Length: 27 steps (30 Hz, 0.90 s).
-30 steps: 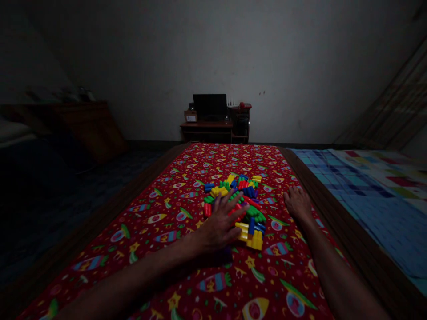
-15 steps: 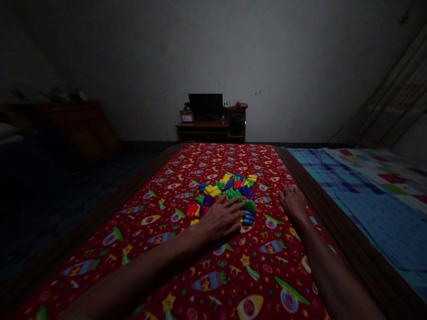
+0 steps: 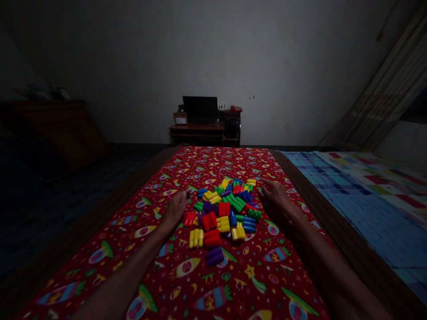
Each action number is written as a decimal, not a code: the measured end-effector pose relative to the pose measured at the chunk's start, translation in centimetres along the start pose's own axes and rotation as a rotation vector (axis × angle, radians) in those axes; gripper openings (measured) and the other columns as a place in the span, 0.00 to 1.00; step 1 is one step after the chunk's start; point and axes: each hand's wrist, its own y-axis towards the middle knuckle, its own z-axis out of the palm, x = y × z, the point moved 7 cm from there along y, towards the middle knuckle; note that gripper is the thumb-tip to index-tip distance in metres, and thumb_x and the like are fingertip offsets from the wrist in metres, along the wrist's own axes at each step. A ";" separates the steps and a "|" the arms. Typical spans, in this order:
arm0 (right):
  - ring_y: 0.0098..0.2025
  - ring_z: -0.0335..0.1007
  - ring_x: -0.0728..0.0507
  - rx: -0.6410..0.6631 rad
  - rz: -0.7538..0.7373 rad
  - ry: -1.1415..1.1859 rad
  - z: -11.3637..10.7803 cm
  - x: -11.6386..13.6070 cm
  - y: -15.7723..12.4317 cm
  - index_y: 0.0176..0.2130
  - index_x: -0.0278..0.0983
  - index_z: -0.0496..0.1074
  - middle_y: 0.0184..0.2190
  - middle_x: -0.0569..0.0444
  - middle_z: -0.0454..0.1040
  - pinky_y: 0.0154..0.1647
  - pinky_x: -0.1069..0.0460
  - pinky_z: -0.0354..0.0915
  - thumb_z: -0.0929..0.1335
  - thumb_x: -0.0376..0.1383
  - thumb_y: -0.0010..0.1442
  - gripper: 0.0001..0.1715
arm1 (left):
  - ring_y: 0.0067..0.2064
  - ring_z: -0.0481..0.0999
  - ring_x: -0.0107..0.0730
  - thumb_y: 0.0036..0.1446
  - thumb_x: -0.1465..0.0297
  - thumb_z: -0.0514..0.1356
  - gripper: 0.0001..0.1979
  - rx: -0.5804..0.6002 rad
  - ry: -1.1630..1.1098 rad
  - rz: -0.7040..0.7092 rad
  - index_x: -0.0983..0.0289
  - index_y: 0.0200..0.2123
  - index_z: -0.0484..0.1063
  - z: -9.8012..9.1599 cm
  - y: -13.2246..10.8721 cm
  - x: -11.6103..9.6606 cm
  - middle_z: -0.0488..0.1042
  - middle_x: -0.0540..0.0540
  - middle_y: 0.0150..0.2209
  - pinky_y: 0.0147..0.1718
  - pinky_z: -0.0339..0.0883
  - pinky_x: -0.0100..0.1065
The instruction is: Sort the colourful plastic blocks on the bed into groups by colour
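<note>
Plastic building blocks in red, yellow, green, blue and purple lie in a loose pile, with a red block [image 3: 223,209] near its middle. My left hand [image 3: 176,207] rests on the cloth just left of the pile, fingers slightly bent and nothing visible in them. Closest to it is another red block [image 3: 190,219]. On the pile's right side is my right hand [image 3: 275,194], fingers apart, the index finger pointing toward a yellow block [image 3: 251,182] at the far right edge. A purple block [image 3: 215,256] lies nearest to me.
Under the blocks spreads a red patterned cloth [image 3: 213,289] on a long table with brown edges. A desk with a black monitor [image 3: 200,110] stands against the far wall. Blue checked bedding [image 3: 360,213] lies to the right, and a wooden cabinet [image 3: 56,129] stands at the left.
My left hand has moved off the pile to its left side, uncovering several blocks. My right hand has shifted left, closer to the blocks. The view has turned slightly right.
</note>
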 end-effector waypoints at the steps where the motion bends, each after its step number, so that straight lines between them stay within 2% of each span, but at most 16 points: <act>1: 0.47 0.73 0.39 0.032 -0.037 -0.015 0.5 0.9 1.0 0.56 0.33 0.70 0.47 0.43 0.77 0.49 0.47 0.66 0.62 0.34 0.60 0.25 | 0.51 0.74 0.41 0.63 0.56 0.38 0.29 0.008 0.016 0.016 0.67 0.48 0.71 0.1 0.0 0.0 0.75 0.62 0.51 0.53 0.66 0.43; 4: 0.52 0.71 0.39 0.136 -0.062 -0.037 2.6 2.4 3.3 0.55 0.33 0.70 0.51 0.43 0.74 0.52 0.47 0.65 0.65 0.30 0.57 0.26 | 0.52 0.73 0.43 0.62 0.55 0.39 0.30 0.020 0.061 0.062 0.67 0.45 0.74 0.5 0.1 -0.1 0.75 0.64 0.50 0.54 0.65 0.44; 6: 0.51 0.71 0.40 0.187 -0.051 -0.010 3.9 2.4 4.0 0.53 0.35 0.72 0.50 0.44 0.75 0.51 0.48 0.65 0.65 0.28 0.56 0.24 | 0.52 0.73 0.42 0.62 0.55 0.40 0.29 0.022 0.071 0.087 0.66 0.43 0.74 0.6 0.2 0.0 0.76 0.62 0.49 0.54 0.65 0.44; 8: 0.49 0.73 0.41 0.160 -0.030 0.046 4.3 1.7 4.0 0.50 0.34 0.74 0.48 0.46 0.77 0.50 0.49 0.65 0.64 0.30 0.57 0.22 | 0.51 0.74 0.41 0.62 0.56 0.40 0.27 0.021 0.083 0.108 0.64 0.42 0.75 0.7 0.3 0.1 0.77 0.61 0.48 0.53 0.66 0.43; 10: 0.47 0.73 0.41 0.066 0.028 0.105 3.8 0.0 3.8 0.49 0.33 0.75 0.46 0.45 0.78 0.48 0.49 0.66 0.64 0.35 0.59 0.21 | 0.51 0.74 0.41 0.62 0.57 0.42 0.26 0.025 0.100 0.129 0.63 0.40 0.76 0.8 0.3 0.1 0.77 0.60 0.47 0.53 0.65 0.44; 12: 0.45 0.74 0.40 -0.031 0.126 0.130 2.8 -2.4 3.3 0.50 0.31 0.74 0.45 0.44 0.78 0.46 0.49 0.67 0.64 0.40 0.59 0.24 | 0.52 0.73 0.42 0.61 0.57 0.43 0.25 0.029 0.123 0.145 0.63 0.38 0.77 0.8 0.3 0.1 0.77 0.60 0.49 0.54 0.65 0.44; 15: 0.46 0.73 0.37 -0.172 0.279 0.060 0.6 -6.4 2.5 0.52 0.29 0.73 0.46 0.41 0.77 0.47 0.47 0.66 0.63 0.41 0.59 0.27 | 0.52 0.73 0.42 0.61 0.59 0.44 0.24 0.030 0.137 0.162 0.63 0.37 0.77 0.9 0.3 0.1 0.76 0.60 0.49 0.54 0.65 0.44; 17: 0.47 0.73 0.36 -0.211 0.356 -0.019 -0.4 -8.3 2.0 0.53 0.28 0.72 0.46 0.38 0.76 0.48 0.46 0.65 0.62 0.40 0.59 0.27 | 0.50 0.74 0.41 0.60 0.59 0.44 0.23 0.027 0.134 0.168 0.62 0.37 0.77 1.0 0.3 0.2 0.77 0.59 0.47 0.53 0.66 0.44; 19: 0.49 0.72 0.35 -0.206 0.398 -0.084 -0.7 -9.2 1.7 0.53 0.27 0.72 0.48 0.36 0.75 0.51 0.45 0.63 0.61 0.38 0.59 0.27 | 0.50 0.74 0.41 0.60 0.59 0.44 0.23 0.024 0.130 0.168 0.62 0.36 0.77 1.1 0.3 0.2 0.78 0.58 0.46 0.53 0.66 0.44; 21: 0.51 0.70 0.34 -0.235 0.373 -0.113 -0.9 -8.4 1.8 0.53 0.27 0.72 0.49 0.36 0.74 0.53 0.43 0.62 0.60 0.37 0.59 0.26 | 0.50 0.74 0.41 0.60 0.59 0.44 0.23 0.018 0.132 0.166 0.62 0.36 0.77 1.1 0.3 0.1 0.77 0.58 0.46 0.54 0.65 0.44; 24: 0.53 0.69 0.36 -0.293 0.195 -0.061 -1.2 -4.4 2.8 0.53 0.30 0.72 0.50 0.39 0.74 0.55 0.43 0.60 0.60 0.36 0.60 0.25 | 0.50 0.73 0.41 0.60 0.59 0.44 0.23 0.014 0.137 0.172 0.61 0.36 0.76 1.1 0.3 -0.1 0.77 0.58 0.47 0.54 0.65 0.45; 26: 0.51 0.70 0.38 -0.204 0.038 0.027 -0.5 -0.7 3.6 0.53 0.32 0.72 0.49 0.42 0.75 0.53 0.46 0.62 0.60 0.36 0.61 0.24 | 0.50 0.74 0.42 0.60 0.58 0.44 0.23 0.019 0.138 0.173 0.62 0.36 0.76 1.1 0.3 -0.1 0.77 0.59 0.46 0.54 0.65 0.45; 27: 0.49 0.71 0.40 -0.100 -0.045 0.072 0.2 1.1 3.9 0.52 0.34 0.72 0.47 0.44 0.76 0.50 0.48 0.64 0.61 0.35 0.60 0.23 | 0.50 0.74 0.43 0.60 0.59 0.44 0.23 0.020 0.137 0.173 0.62 0.36 0.76 1.1 0.3 -0.2 0.77 0.60 0.46 0.53 0.65 0.45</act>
